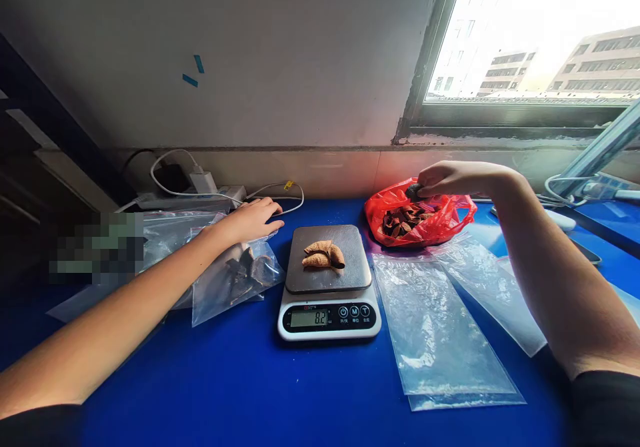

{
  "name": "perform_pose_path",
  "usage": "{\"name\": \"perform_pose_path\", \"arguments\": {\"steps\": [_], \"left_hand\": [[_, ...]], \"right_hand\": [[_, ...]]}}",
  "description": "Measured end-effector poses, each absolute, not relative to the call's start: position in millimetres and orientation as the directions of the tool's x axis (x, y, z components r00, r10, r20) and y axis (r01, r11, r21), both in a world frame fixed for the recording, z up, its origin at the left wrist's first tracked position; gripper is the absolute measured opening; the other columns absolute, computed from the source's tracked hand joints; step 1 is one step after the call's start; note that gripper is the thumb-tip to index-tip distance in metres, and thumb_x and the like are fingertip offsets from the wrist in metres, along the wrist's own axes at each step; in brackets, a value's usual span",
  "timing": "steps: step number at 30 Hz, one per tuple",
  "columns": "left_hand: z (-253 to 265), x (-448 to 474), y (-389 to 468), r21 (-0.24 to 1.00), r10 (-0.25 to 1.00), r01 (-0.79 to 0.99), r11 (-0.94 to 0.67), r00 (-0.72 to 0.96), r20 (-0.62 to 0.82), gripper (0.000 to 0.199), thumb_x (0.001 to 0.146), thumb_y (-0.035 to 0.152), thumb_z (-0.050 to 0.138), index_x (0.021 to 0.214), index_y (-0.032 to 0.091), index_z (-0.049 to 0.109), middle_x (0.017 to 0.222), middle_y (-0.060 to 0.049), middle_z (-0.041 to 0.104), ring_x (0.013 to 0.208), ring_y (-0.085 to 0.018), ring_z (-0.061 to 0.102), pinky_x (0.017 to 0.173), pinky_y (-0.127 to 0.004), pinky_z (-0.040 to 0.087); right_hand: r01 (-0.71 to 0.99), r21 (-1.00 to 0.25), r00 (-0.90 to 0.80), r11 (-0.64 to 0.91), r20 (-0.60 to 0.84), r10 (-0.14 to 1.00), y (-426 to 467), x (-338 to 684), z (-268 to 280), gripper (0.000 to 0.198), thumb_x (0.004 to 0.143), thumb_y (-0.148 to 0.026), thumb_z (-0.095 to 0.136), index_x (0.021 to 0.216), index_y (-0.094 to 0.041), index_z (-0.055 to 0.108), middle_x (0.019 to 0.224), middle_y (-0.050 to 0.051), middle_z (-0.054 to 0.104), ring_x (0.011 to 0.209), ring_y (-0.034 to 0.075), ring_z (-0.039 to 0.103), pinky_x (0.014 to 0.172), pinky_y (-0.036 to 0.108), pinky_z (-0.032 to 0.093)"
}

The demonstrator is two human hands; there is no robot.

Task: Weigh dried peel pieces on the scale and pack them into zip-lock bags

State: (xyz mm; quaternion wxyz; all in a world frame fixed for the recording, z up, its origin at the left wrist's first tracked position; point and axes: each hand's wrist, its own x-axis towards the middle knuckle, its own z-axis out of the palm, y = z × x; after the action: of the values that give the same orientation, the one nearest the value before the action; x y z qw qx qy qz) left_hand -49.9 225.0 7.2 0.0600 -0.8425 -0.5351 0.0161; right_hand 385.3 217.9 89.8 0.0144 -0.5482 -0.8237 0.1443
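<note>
My right hand (453,179) pinches a dark piece of dried peel (414,191) above the red plastic bag (374,223). Inside that bag lie many brown, curled dried peel pieces (406,220). A digital kitchen scale (329,320) stands in the middle, its display showing 8.2. Light-brown curled peel pieces (324,256) rest on its metal plate. My left hand (255,219) is open, palm down with fingers stretched, at the upper edge of a clear bag (235,280) with dark pieces inside. Whether it touches the bag I cannot tell.
Flat clear bags (435,327) lie right of the scale on the blue table (240,387). More clear bags (167,233) are piled at the left. A white cable (295,200) and a charger (203,181) sit along the wall. A window (525,40) is at the upper right.
</note>
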Motion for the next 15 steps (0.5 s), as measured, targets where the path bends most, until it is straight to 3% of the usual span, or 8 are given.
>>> {"name": "perform_pose_path", "arguments": {"steps": [4, 8, 13, 15], "left_hand": [[7.1, -49.0, 225.1, -0.117, 0.907, 0.903, -0.413, 0.419, 0.032, 0.050, 0.091, 0.045, 0.043, 0.125, 0.014, 0.061, 0.126, -0.016, 0.061, 0.121, -0.032, 0.058, 0.105, -0.044, 0.044], [6.9, -48.5, 225.9, -0.122, 0.909, 0.904, -0.409, 0.415, 0.027, 0.051, 0.091, 0.047, 0.043, 0.126, 0.014, 0.061, 0.126, -0.016, 0.061, 0.120, -0.033, 0.058, 0.105, -0.046, 0.044], [8.8, -47.5, 224.7, -0.131, 0.906, 0.899, -0.418, 0.423, 0.019, 0.050, 0.091, 0.045, 0.042, 0.125, 0.014, 0.061, 0.126, -0.016, 0.061, 0.121, -0.032, 0.058, 0.105, -0.044, 0.044], [9.4, -47.1, 224.1, -0.135, 0.906, 0.899, -0.417, 0.423, 0.019, 0.049, 0.091, 0.045, 0.043, 0.125, 0.014, 0.061, 0.126, -0.016, 0.061, 0.121, -0.032, 0.058, 0.105, -0.043, 0.044]], "right_hand": [[0.871, -0.083, -0.488, 0.485, -0.015, 0.873, 176.8, 335.6, 110.0, 0.026, 0.093, -0.032, 0.054, 0.077, -0.015, 0.066, 0.063, -0.003, 0.056, 0.054, 0.007, 0.041, 0.052, 0.024, 0.029], [0.716, -0.085, -0.697, 0.693, -0.030, 0.717, 140.0, 281.9, 107.1, 0.021, 0.091, -0.017, 0.052, 0.090, -0.020, 0.073, 0.076, 0.001, 0.069, 0.060, 0.010, 0.055, 0.056, 0.023, 0.037], [0.743, -0.018, -0.661, 0.669, 0.131, 0.739, 140.0, 246.7, 80.5, 0.023, 0.092, -0.019, 0.055, 0.102, -0.019, 0.077, 0.094, 0.009, 0.074, 0.077, 0.017, 0.068, 0.068, 0.026, 0.046], [0.738, 0.001, -0.674, 0.675, 0.070, 0.736, 143.7, 244.3, 74.8, 0.023, 0.092, -0.020, 0.057, 0.105, -0.018, 0.076, 0.095, 0.010, 0.074, 0.078, 0.018, 0.069, 0.069, 0.027, 0.047]]}}
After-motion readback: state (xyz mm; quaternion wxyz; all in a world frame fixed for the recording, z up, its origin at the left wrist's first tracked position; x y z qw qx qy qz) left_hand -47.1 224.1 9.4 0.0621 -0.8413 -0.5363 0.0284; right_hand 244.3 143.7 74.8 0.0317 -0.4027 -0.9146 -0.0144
